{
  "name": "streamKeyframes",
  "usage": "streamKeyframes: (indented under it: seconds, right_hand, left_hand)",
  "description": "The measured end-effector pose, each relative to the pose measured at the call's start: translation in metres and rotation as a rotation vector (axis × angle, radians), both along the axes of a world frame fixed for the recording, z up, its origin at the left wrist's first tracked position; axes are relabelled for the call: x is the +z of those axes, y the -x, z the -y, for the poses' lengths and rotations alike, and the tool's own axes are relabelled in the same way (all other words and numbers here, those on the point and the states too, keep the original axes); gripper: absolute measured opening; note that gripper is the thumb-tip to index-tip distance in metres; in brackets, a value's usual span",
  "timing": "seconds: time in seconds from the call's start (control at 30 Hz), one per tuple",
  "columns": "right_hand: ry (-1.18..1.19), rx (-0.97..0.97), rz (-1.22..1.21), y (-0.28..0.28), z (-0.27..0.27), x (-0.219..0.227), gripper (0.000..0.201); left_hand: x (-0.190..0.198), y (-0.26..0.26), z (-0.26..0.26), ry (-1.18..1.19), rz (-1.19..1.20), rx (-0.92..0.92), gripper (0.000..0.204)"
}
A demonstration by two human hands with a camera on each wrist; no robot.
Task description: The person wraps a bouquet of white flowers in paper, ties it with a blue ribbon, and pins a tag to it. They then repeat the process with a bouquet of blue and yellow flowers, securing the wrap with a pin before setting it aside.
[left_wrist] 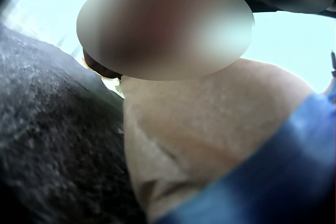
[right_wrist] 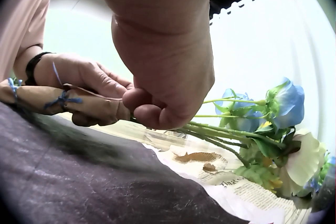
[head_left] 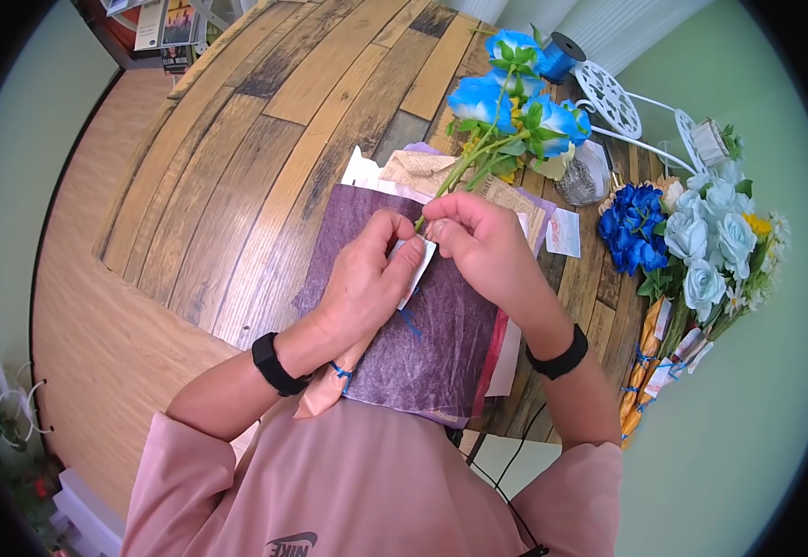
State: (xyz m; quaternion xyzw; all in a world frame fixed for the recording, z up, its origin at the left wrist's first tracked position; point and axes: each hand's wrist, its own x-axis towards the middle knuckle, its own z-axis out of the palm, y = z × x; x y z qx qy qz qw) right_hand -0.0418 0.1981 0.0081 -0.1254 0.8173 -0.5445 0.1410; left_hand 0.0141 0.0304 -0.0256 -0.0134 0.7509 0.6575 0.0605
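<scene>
My left hand (head_left: 362, 269) grips a bouquet of blue and white flowers (head_left: 515, 102) by its stems, low down where tan paper wraps them. The paper wrap (head_left: 318, 397) runs back under the left wrist, tied with thin blue ribbon (head_left: 341, 371). A small white tag (head_left: 413, 278) hangs beside the left thumb. My right hand (head_left: 483, 241) pinches the stems at the wrap's upper edge, fingertips close to the left hand's. In the right wrist view its curled fingers (right_wrist: 152, 109) hide what lies between them. The blooms point away from me, over the table.
Dark purple wrapping sheets (head_left: 441, 362) lie under the hands, with newsprint paper (head_left: 413, 167) beyond. At the back right are a blue ribbon spool (head_left: 562, 56) and a white metal stand (head_left: 608, 97). Other bouquets, dark blue (head_left: 634, 227) and pale blue (head_left: 710, 232), lie on the right.
</scene>
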Motion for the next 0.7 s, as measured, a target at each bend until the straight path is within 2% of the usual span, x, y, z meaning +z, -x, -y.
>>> streamKeyframes:
  seconds: [0.27, 0.4, 0.57, 0.7]
  right_hand:
    - [-0.175, 0.036, -0.261, -0.007, 0.002, 0.011, 0.017]
    - [-0.151, 0.054, -0.232, -0.006, 0.001, 0.011, 0.017]
    - [-0.093, -0.018, -0.046, -0.008, -0.002, 0.011, 0.019]
    - [-0.036, -0.048, -0.019, -0.009, -0.006, 0.001, 0.021]
  left_hand:
    - [-0.003, -0.002, -0.002, 0.044, -0.076, 0.0, 0.019]
    - [-0.005, -0.003, -0.002, 0.06, -0.081, 0.007, 0.022]
    - [-0.005, -0.002, -0.001, 0.058, -0.095, 0.023, 0.023]
    - [-0.008, -0.002, 0.0, 0.031, -0.102, 0.032, 0.023]
